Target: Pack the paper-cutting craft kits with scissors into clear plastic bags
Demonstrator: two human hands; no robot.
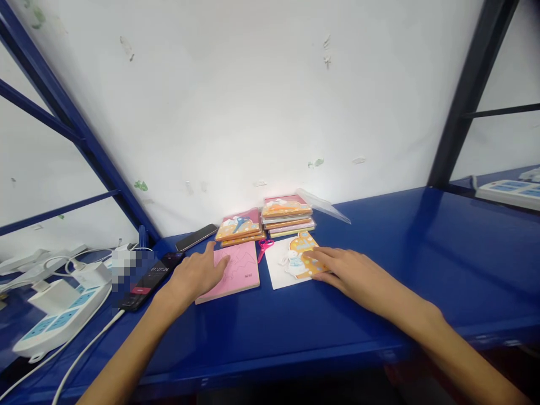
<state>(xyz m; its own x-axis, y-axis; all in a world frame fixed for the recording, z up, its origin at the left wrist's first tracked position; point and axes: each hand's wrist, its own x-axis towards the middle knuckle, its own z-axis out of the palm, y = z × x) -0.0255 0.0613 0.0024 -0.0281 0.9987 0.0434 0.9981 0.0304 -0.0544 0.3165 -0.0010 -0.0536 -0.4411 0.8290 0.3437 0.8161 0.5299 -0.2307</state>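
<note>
My left hand (198,275) lies flat with spread fingers on the left edge of a pink board (236,270) on the blue shelf (379,247). My right hand (346,273) rests open, fingertips on a white card (280,270) that bears a rabbit and orange cut-out picture (301,253). Small pink scissors (264,246) lie between the board and the card. Behind them stand two stacks of colourful cards, a left stack (240,226) and a taller right stack (287,215).
A black phone (196,237) lies by the wall. A second phone (147,278) with a lit screen lies left of my left hand. White power strips (59,320) and cables sit at the far left. A clear plastic sleeve (327,205) leans behind the stacks. Another power strip (512,192) is far right.
</note>
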